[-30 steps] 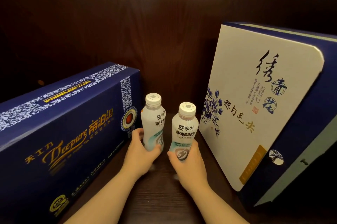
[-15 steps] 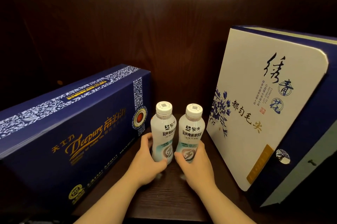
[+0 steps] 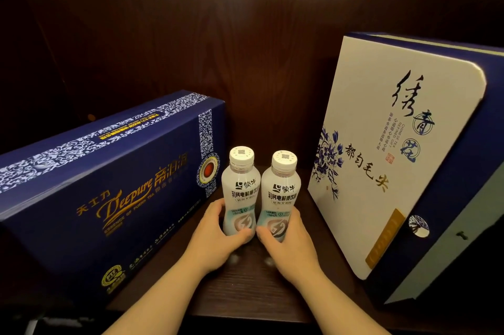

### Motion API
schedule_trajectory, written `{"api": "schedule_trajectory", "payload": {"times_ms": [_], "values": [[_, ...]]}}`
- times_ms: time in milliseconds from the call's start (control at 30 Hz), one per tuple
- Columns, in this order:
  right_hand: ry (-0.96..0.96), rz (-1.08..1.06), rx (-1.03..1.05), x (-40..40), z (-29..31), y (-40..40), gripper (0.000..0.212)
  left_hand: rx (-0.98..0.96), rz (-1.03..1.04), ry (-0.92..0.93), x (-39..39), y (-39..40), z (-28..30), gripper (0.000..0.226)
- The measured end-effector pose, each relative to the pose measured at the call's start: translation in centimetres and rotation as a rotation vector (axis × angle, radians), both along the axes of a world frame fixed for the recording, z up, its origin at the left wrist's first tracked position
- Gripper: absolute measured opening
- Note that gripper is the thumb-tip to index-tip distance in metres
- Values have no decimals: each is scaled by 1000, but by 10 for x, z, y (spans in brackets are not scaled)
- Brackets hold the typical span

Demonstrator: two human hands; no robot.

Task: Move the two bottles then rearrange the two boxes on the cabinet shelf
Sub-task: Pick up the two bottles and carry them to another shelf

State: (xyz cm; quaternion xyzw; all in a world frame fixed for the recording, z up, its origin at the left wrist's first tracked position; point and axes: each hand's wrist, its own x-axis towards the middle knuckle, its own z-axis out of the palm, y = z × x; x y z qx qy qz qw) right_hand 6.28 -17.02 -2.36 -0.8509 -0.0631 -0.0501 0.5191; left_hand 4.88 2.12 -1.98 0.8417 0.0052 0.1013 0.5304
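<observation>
Bottles are what your hands hold, one each, low around the bodies. Your left hand [image 3: 211,236] wraps the left bottle [image 3: 240,195], thumb across the front of its label. Your right hand [image 3: 293,243] grips the right bottle [image 3: 281,198] the same way. Both stand upright, side by side and touching, white caps up, on the dark wooden shelf [image 3: 245,296] between the two boxes. At your left, the blue box [image 3: 109,187] lies long on its edge, gold lettering facing you. At your right, the white box [image 3: 392,149] stands taller and leans, its blue flower print close beside the right bottle.
</observation>
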Motion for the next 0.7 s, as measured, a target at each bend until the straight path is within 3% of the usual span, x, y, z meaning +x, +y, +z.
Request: {"api": "schedule_trajectory", "payload": {"times_ms": [133,700], "values": [[-4,33,-13,-4,5,-1,49,-22,19,22,-4,2,-2,66],[-26,83,88,-11,17,0,44,-70,29,-7,-11,-2,4,52]]}}
